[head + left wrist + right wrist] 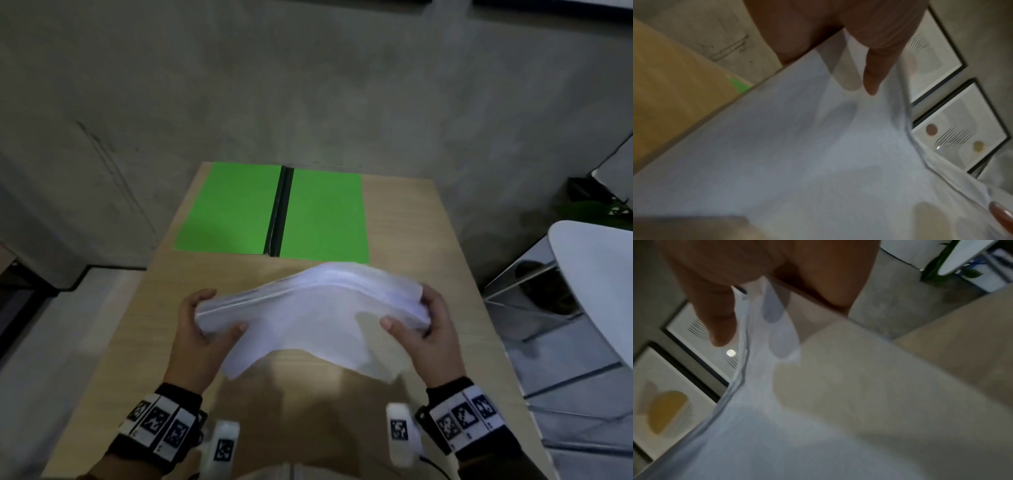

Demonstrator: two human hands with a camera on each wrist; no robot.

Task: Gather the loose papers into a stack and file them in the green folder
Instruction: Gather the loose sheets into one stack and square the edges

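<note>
A thick stack of white papers [308, 308] is held above the wooden table [411, 222], bowed upward in the middle with its near edge sagging. My left hand [205, 325] grips the stack's left end, thumb on top and fingers underneath. My right hand [421, 325] grips the right end the same way. The green folder [239, 209] lies open and flat at the far end of the table, its black spine [279, 212] down the middle. In the left wrist view the papers [797, 154] fill the frame below my thumb [873, 73]. In the right wrist view the papers [797, 434] hang beneath my hand.
A white round table [596, 281] and a potted plant [596, 205] stand to the right. Framed pictures [953, 138] hang on the grey wall. The concrete wall rises just behind the folder. The table's left edge drops to the floor.
</note>
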